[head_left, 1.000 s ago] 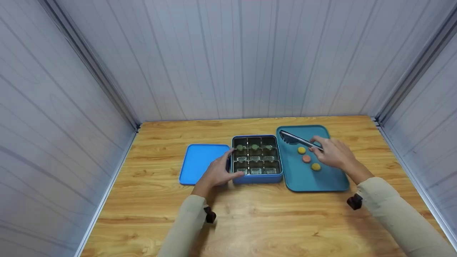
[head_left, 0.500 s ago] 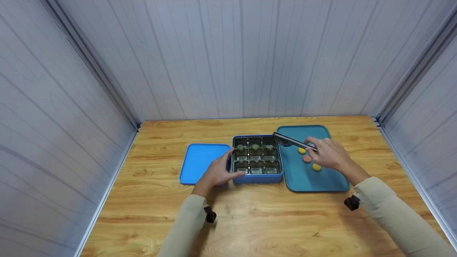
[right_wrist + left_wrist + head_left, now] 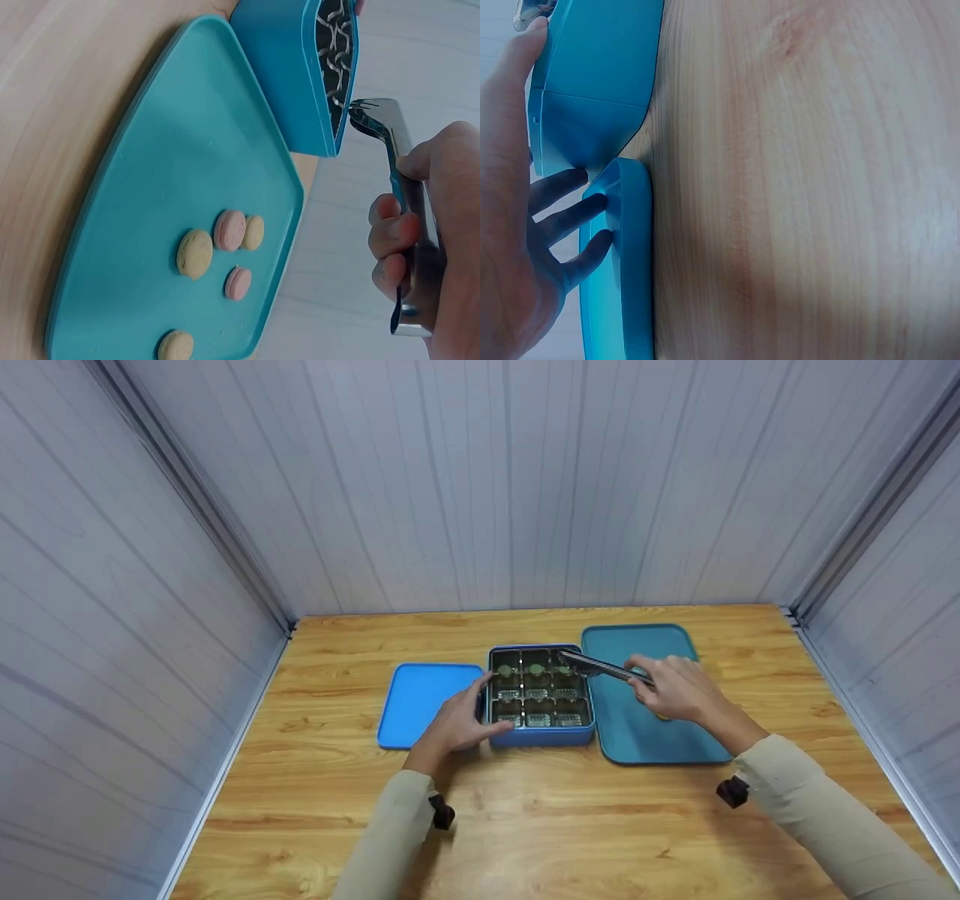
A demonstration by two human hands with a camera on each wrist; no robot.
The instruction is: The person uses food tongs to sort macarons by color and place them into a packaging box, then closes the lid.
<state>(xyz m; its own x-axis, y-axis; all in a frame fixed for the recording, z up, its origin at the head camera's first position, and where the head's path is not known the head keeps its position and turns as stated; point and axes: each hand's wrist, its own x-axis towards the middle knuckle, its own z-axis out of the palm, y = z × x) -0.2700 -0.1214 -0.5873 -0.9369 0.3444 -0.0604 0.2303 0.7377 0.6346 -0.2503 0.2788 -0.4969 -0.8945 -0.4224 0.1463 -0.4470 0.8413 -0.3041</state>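
Observation:
My right hand (image 3: pixel 671 688) grips metal tongs (image 3: pixel 619 669), with a thumb on one side and curled fingers on the other. The tips of the tongs overlap the back right compartment of the blue box (image 3: pixel 541 736); whatever they may hold is hidden. A divided insert (image 3: pixel 538 695) fills the box, and green macarons (image 3: pixel 535 669) sit in its back row. At the box's left front corner my left hand (image 3: pixel 457 718) spreads its thumb and fingers, the thumb touching the front rim. In the left wrist view its other fingers stretch loosely beside the box.
Right of the box lies a teal tray (image 3: pixel 637 742), close against it, bearing several pink and yellow macarons (image 3: pixel 195 253). A flat blue lid (image 3: pixel 420 697) rests on the wooden table (image 3: pixel 540 825) to the left. Panel walls (image 3: pixel 450 510) rise behind and at both sides.
My right hand has moved left with the tongs, whose tips went from above the tray to over the box's back right compartment. My left hand has stayed at the box.

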